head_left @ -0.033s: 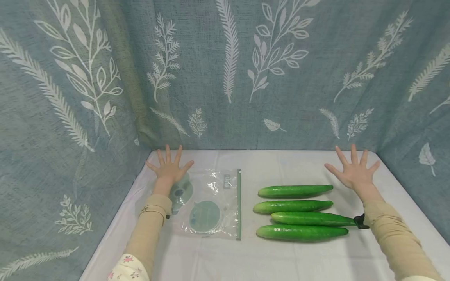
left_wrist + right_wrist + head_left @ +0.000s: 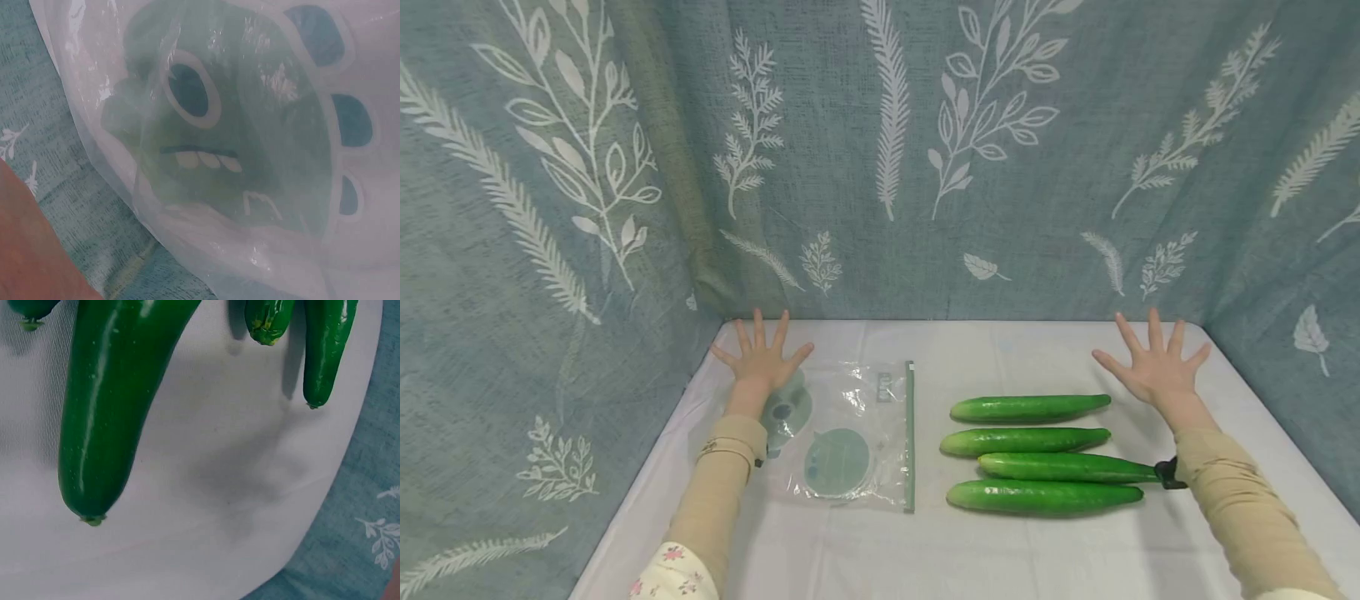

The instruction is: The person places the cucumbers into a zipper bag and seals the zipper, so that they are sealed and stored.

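A clear zip bag (image 2: 880,450) with green cartoon prints lies flat on the left half of the white table, its green zip edge facing right. Over its upper left corner my left hand (image 2: 758,364) is spread, fingers apart and holding nothing; whether it touches the bag I cannot tell. Several green cucumbers (image 2: 1030,407) lie in a stack of rows to the right of the bag. Beyond their right ends, my right hand (image 2: 1157,371) is spread and holds nothing. In the right wrist view a cucumber (image 2: 112,400) looms close. The left wrist view shows the bag's print (image 2: 250,137).
The white tablecloth (image 2: 880,558) covers the table. A blue-green curtain (image 2: 850,167) with white leaf patterns hangs along the back edge and both sides. Black wrist camera mounts sit by each wrist, the right one (image 2: 1170,473) overlapping a cucumber's end in the head view.
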Demonstrator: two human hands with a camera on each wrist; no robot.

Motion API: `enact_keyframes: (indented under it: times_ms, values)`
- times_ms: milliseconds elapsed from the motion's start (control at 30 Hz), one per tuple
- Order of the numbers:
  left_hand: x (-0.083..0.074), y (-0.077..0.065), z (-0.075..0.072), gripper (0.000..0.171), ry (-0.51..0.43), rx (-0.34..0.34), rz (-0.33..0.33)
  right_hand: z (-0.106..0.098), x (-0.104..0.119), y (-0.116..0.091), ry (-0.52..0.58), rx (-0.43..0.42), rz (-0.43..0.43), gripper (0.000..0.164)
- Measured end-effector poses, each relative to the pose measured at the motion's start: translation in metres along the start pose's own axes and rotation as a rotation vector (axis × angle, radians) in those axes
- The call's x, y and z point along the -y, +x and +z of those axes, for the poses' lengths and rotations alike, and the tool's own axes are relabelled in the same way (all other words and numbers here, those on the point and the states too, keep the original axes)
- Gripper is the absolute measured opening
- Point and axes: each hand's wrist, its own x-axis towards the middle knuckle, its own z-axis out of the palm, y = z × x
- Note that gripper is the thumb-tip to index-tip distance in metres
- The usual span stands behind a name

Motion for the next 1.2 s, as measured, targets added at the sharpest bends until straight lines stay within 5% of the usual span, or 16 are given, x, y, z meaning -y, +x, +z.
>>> enact_keyframes:
  times_ms: [1200]
  values:
    - [-0.001,-0.008,-0.006,0.084,0.005,0.023,0.011,-0.002,0.009,-0.006,-0.031,0.037,-0.036,0.085]
